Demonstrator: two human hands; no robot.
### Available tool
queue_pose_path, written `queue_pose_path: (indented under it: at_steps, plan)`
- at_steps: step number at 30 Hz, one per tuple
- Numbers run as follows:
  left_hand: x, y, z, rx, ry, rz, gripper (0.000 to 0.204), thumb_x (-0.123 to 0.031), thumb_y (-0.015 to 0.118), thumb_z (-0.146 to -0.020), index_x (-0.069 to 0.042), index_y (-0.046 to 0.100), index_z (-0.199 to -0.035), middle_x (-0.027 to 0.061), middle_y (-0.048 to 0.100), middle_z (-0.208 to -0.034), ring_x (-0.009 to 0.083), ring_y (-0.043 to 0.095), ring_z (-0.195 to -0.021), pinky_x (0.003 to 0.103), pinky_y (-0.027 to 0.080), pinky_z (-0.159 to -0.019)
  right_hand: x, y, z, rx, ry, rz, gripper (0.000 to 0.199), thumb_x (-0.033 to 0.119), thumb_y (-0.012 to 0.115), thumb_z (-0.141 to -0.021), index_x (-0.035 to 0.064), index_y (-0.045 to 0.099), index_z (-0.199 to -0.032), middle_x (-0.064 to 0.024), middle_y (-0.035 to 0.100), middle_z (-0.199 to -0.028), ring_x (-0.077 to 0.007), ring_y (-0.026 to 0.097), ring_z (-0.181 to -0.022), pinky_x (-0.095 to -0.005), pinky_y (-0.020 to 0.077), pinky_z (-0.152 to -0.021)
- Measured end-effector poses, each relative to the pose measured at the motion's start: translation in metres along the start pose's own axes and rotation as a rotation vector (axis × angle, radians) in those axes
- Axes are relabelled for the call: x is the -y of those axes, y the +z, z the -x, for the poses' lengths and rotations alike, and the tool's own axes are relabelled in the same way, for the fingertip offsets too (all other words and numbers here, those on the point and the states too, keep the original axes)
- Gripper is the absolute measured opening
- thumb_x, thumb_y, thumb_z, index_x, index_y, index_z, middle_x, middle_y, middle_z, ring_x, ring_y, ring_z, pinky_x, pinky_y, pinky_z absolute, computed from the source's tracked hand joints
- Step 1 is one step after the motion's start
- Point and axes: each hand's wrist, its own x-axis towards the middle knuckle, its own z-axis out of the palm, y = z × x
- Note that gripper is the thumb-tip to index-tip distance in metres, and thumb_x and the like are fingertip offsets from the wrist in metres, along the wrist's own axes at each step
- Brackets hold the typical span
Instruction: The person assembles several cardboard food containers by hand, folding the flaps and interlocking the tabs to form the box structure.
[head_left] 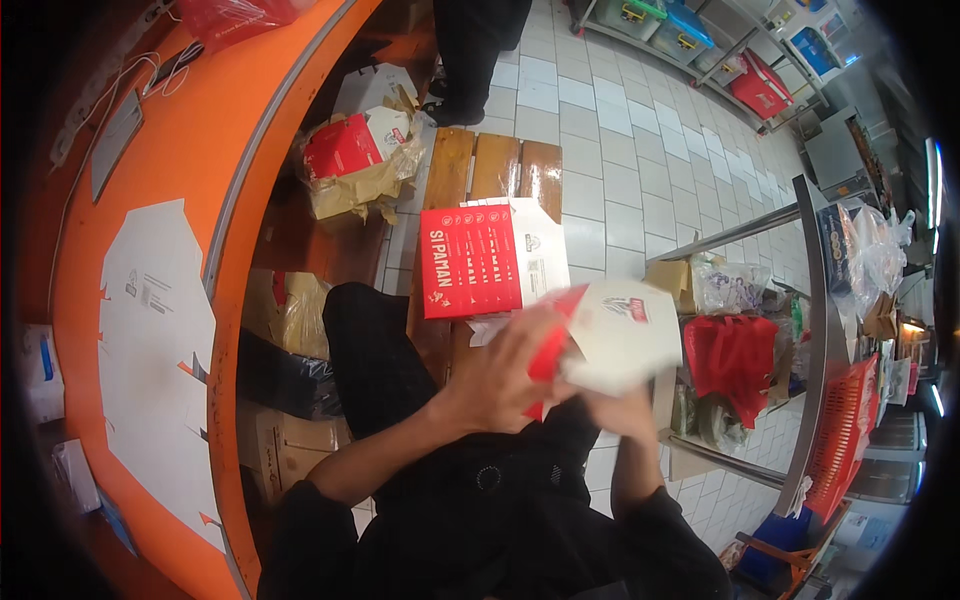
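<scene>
A red and white cardboard box (pixel 625 325), partly folded and blurred by motion, is held above my lap. My left hand (pixel 505 372) curls its fingers around the red side. Against the lower edge of the white panel is my right hand (pixel 622 412); its fingers are hidden behind the cardboard and smeared. Just beyond my hands, several flat red and white box blanks (pixel 470 265) lie overlapped in a stack on a wooden slatted bench (pixel 495 165).
White flat cardboard sheets (pixel 155 350) rest on the orange table (pixel 240 130) at left. An open paper-wrapped bundle (pixel 360 165) of blanks sits beyond it. To the right stands a metal-framed rack (pixel 810 300) with a red bag (pixel 735 365). Another person's legs (pixel 475 60) are ahead.
</scene>
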Motion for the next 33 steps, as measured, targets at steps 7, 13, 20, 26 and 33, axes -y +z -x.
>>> queue_pose_path:
  at_steps: [7, 13, 20, 26, 33]
  plan:
    - [0.031, -0.023, -0.007, -0.108, -0.411, 0.811, 0.078, -0.044, 0.049, -0.095, 0.003, 0.022, -0.151, 0.0199, 0.026, -0.152, 0.0289, 0.027, -0.140, 0.041, 0.016, -0.117, -0.017, -0.016, -0.010, -0.296, -0.211, -0.367, 0.082, 0.063, 0.063, -0.079, -0.0009, 0.044, -0.127, -0.0136, 0.043, -0.134, -0.0221, 0.042, -0.124, -0.0402, 0.0329, -0.106]
    - [0.096, 0.021, -0.011, 0.157, -0.538, -0.516, 0.087, -0.057, 0.064, -0.080, -0.019, 0.032, -0.152, 0.0218, 0.020, -0.157, 0.0510, 0.006, -0.145, 0.074, 0.004, -0.109, -0.127, 0.052, -0.035, -0.430, 0.250, -0.463, 0.057, 0.040, 0.054, -0.094, -0.0009, 0.035, -0.129, -0.0123, 0.045, -0.127, -0.0197, 0.041, -0.120, -0.0348, 0.0297, -0.106]
    - [0.121, 0.046, 0.002, 0.191, -0.499, -0.615, 0.087, -0.056, 0.068, -0.074, -0.023, 0.040, -0.149, 0.0187, 0.016, -0.159, 0.0550, 0.000, -0.144, 0.081, -0.004, -0.103, -0.186, 0.111, -0.075, -0.014, 0.138, -0.420, 0.048, 0.036, 0.055, -0.098, 0.0003, 0.039, -0.126, -0.0093, 0.048, -0.119, -0.0164, 0.048, -0.109, -0.0332, 0.0399, -0.097]
    - [0.124, 0.039, -0.003, 0.198, -0.552, -0.587, 0.091, -0.057, 0.067, -0.075, -0.019, 0.035, -0.151, 0.0183, 0.014, -0.160, 0.0544, -0.001, -0.144, 0.081, -0.004, -0.103, -0.168, 0.084, -0.086, -0.132, -0.125, 0.010, 0.056, 0.005, 0.073, -0.083, 0.0076, 0.052, -0.135, -0.0190, 0.064, -0.115, -0.0291, 0.068, -0.100, -0.0373, 0.0534, -0.080]
    - [0.125, 0.043, -0.006, 0.241, -0.504, -0.611, 0.092, -0.057, 0.063, -0.079, -0.014, 0.030, -0.153, 0.0183, 0.015, -0.160, 0.0535, -0.002, -0.144, 0.081, -0.004, -0.103, -0.174, 0.116, -0.095, -0.283, -0.113, 0.181, 0.057, -0.003, 0.071, -0.076, 0.0187, 0.065, -0.128, -0.0180, 0.070, -0.094, -0.0333, 0.070, -0.079, -0.0355, 0.0547, -0.069]
